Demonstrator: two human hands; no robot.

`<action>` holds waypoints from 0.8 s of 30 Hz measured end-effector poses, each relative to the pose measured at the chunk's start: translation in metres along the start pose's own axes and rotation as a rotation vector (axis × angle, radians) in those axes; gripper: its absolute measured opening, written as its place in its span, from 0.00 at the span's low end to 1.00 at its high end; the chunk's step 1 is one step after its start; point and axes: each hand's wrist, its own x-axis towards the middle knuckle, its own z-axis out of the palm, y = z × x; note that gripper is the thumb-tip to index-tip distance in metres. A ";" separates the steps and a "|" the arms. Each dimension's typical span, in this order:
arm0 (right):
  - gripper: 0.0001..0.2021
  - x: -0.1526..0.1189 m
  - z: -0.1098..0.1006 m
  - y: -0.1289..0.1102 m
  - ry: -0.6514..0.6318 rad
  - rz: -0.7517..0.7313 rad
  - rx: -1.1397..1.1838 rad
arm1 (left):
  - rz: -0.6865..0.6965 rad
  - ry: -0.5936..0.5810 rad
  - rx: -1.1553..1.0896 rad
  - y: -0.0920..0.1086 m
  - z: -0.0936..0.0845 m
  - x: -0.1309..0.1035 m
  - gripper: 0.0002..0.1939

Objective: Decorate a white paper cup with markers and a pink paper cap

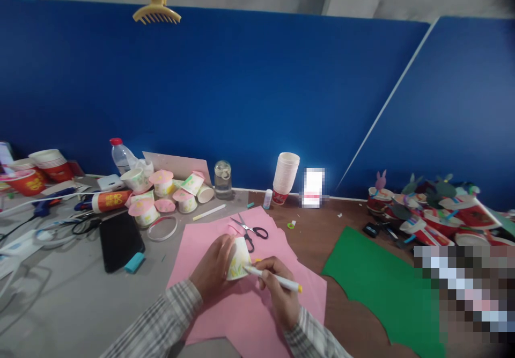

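Note:
My left hand (215,267) is wrapped round a white paper cup (240,256) with a yellow and green pattern, which it holds tilted. In my right hand (281,293) is a white marker (284,281) with a yellow end, held like a pen. The marker's tip meets the cup's side or is very close to it. Beneath both hands lie sheets of pink paper (217,328). Just beyond the cup, black-handled scissors (253,230) lie with their blades slightly apart; the cup partly hides one handle.
Decorated paper cups (145,211) with pink tops cluster at the back left, near a black phone (120,240) and a teal cap (134,262). A glass jar (222,180) and a tall cup stack (286,175) stand by the blue partition. Green paper (382,283) lies right.

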 end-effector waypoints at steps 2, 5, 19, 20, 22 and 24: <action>0.08 0.000 -0.001 0.000 0.004 -0.025 -0.001 | -0.002 0.000 -0.001 -0.001 0.000 0.000 0.43; 0.11 0.004 -0.002 0.002 0.095 -0.080 -0.001 | -0.020 -0.026 -0.025 -0.002 0.001 -0.001 0.42; 0.15 0.008 0.003 0.011 0.060 -0.223 -0.186 | -0.057 0.053 0.047 -0.006 0.006 -0.005 0.46; 0.17 0.007 0.003 0.011 0.041 -0.253 -0.218 | -0.046 0.065 0.050 -0.006 0.005 -0.005 0.45; 0.22 0.007 0.003 0.012 -0.009 -0.300 -0.271 | -0.026 0.084 0.049 -0.005 0.004 -0.004 0.45; 0.26 0.006 0.003 0.010 -0.057 -0.327 -0.308 | -0.018 0.092 0.042 -0.004 0.004 -0.003 0.45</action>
